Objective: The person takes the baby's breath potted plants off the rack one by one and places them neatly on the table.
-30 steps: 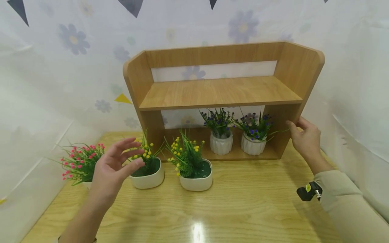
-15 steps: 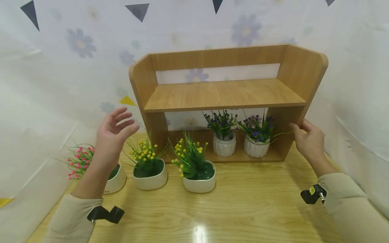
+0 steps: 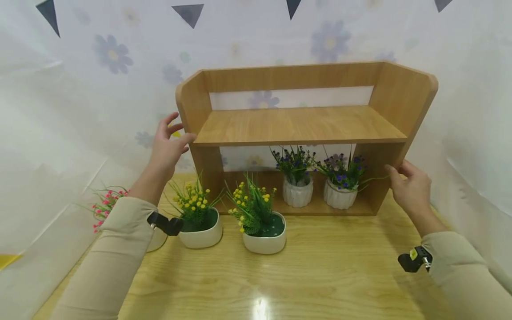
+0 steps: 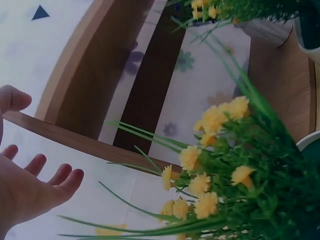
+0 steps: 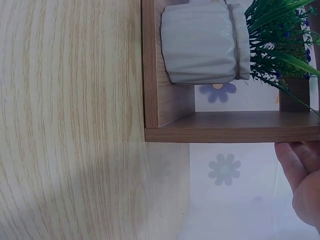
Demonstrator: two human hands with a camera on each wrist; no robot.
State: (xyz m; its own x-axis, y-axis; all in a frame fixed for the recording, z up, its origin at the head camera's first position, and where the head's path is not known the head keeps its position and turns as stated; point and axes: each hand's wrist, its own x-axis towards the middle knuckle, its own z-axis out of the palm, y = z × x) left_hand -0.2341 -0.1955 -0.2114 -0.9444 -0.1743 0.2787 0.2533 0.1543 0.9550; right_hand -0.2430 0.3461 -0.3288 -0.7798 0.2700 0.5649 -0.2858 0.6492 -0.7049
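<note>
Two hands are set at the two ends of a wooden shelf unit (image 3: pixel 298 126), which stands upright on the wooden table (image 3: pixel 328 275) against a flower-printed backdrop (image 3: pixel 100 89). At far left, a pink-flowered plant (image 3: pixel 105 205) is partly hidden behind the left sleeve. The left hand (image 3: pixel 167 144) is held at the left side panel with its fingers spread and relaxed; the thumb seems to reach the front edge near the upper board, though firm contact cannot be confirmed, and nothing is pinched. Two yellow-flowered plants in cream pots (image 3: pixel 200 222) (image 3: pixel 262 226) stand on the table just in front of the unit. Two purple-flowered plants in ribbed white pots (image 3: pixel 298 186) (image 3: pixel 340 189) are kept on the lower board, towards the right. The right hand (image 3: pixel 412 189) is laid against the right side panel low down, its fingers lightly bent along the front edge, with no full clasp seen. The unit is judged to be stiff, laminated board, moderately heavy and smooth enough to slip under flat palms; it would best be taken by both side panels, kept level, since the loose pots inside could slide or tip. No brand, label or legible writing can be made out on anything.
</note>
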